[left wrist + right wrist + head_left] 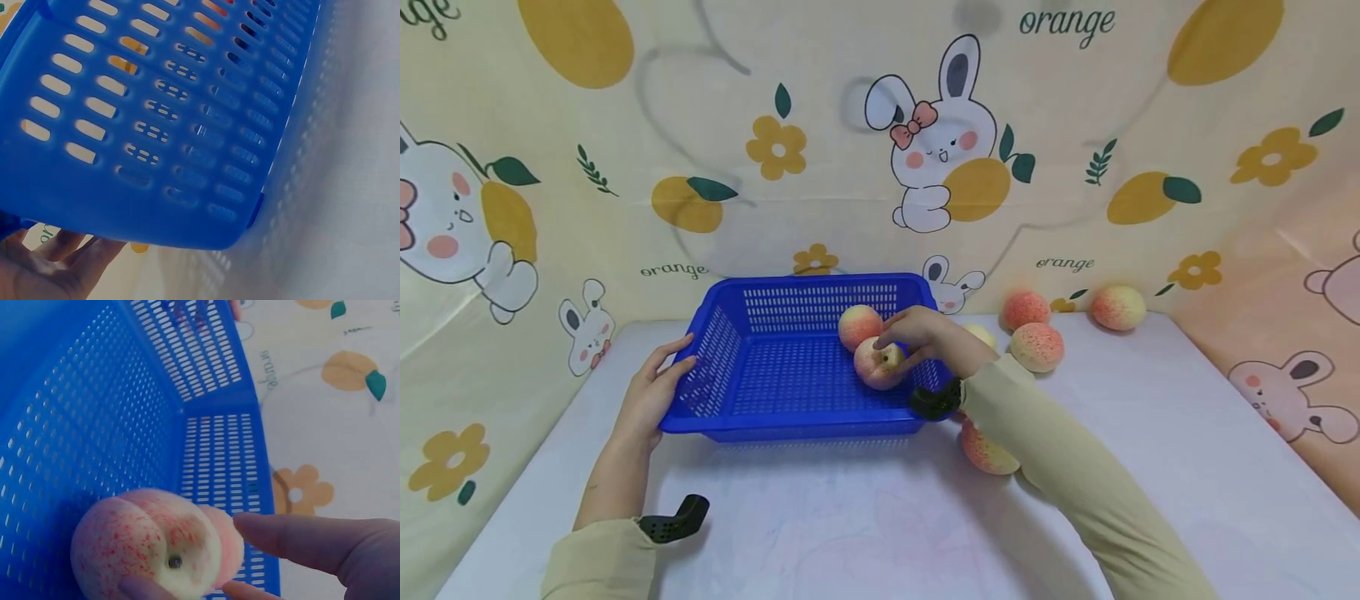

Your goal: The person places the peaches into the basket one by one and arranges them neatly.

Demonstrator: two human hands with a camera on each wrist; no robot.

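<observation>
A blue plastic basket (812,422) with slotted walls stands on the table, its inside facing the head camera. At its left end my left hand (647,396) grips the rim; in the left wrist view, the fingers (94,256) show beyond the basket's edge. My right hand (936,333) reaches over the basket's right end and holds a pinkish-yellow peach (878,364) between thumb and fingers. Just behind it, a second peach (860,327) lies in the basket. The right wrist view shows the held peach (144,544) close up, stem hollow toward the camera.
Outside the basket, on the right, lie several more peaches: a red one (1026,309), a speckled one (1037,347), a yellow-pink one (1117,307) at the back, and one (987,450) partly under my right sleeve. A printed cloth (820,208) hangs behind the white table (820,525).
</observation>
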